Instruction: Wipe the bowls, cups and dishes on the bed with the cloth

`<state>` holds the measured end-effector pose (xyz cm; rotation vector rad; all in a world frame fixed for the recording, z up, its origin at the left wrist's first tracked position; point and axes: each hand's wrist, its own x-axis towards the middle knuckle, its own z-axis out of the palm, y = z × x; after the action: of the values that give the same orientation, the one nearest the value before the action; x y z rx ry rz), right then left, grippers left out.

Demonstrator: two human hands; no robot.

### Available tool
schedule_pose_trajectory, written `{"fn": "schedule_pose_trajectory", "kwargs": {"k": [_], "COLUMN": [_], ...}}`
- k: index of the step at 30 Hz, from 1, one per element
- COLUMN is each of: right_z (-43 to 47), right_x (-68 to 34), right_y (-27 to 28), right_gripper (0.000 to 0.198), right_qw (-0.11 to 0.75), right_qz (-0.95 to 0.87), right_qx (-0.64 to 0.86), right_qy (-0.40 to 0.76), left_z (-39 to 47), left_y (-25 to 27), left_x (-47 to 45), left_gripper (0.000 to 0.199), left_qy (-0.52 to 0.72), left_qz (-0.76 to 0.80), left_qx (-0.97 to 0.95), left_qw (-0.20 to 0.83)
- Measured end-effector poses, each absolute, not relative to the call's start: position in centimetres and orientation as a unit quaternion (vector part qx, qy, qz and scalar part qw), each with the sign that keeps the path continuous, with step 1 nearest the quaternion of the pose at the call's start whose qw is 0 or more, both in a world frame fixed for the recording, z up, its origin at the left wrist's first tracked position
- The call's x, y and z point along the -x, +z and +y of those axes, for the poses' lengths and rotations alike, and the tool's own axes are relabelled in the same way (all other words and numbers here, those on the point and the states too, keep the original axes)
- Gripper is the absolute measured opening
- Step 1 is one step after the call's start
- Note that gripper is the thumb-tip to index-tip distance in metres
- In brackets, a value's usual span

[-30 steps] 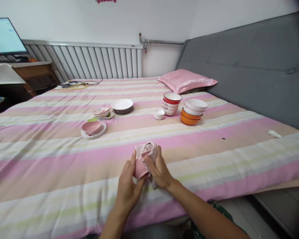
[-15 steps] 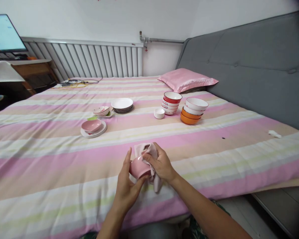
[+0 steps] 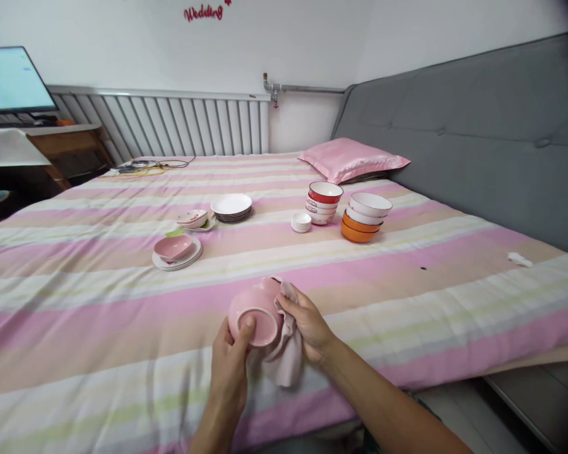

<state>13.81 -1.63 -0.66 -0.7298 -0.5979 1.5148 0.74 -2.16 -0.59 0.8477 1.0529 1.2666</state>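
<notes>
A pink bowl (image 3: pixel 253 306) is tilted above the bed with its underside and round foot ring facing me. My left hand (image 3: pixel 234 356) grips it from the lower left, thumb pressed on the base and fingers behind, partly hidden. At the bowl's right side my right hand (image 3: pixel 308 321) is closed on a pale pink cloth (image 3: pixel 286 362), which touches the bowl and hangs below it. The right thumb lies over the cloth near the rim; the other fingers are mostly hidden behind.
Beyond my hands on the striped bedspread (image 3: pixel 123 302) stand stacked plates (image 3: pixel 231 203), a pink dish on white plates (image 3: pixel 189 258), small white dishes (image 3: pixel 301 222), red-and-white bowls (image 3: pixel 322 202) and orange-and-white bowls (image 3: pixel 360 233). A pink pillow (image 3: pixel 353 159) lies by the grey headboard (image 3: pixel 473 113).
The bowl has been turned so its base faces me. My left thumb has moved onto the base, and the cloth hangs lower. The view has tilted slightly upward.
</notes>
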Motion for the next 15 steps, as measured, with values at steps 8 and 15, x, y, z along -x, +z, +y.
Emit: {"fn": "schedule_pose_trajectory", "kwargs": {"k": [8,15], "right_z": [-1.6,-1.2], "right_x": [-14.4,-14.9], "right_y": [0.5,0.2], "right_gripper": [0.036,0.043], "right_qw": [0.582,0.635], "right_qz": [-0.218,-0.233], "right_qx": [0.257,0.241], "right_qy": [0.740,0.696], "left_z": [-1.3,-1.2], "left_y": [0.0,0.4], "left_x": [0.6,1.0], "left_gripper": [0.027,0.025], "left_qy": [0.608,0.597], "left_qz": [0.394,0.394], "left_qx": [-0.215,-0.253], "left_qw": [0.655,0.652]}}
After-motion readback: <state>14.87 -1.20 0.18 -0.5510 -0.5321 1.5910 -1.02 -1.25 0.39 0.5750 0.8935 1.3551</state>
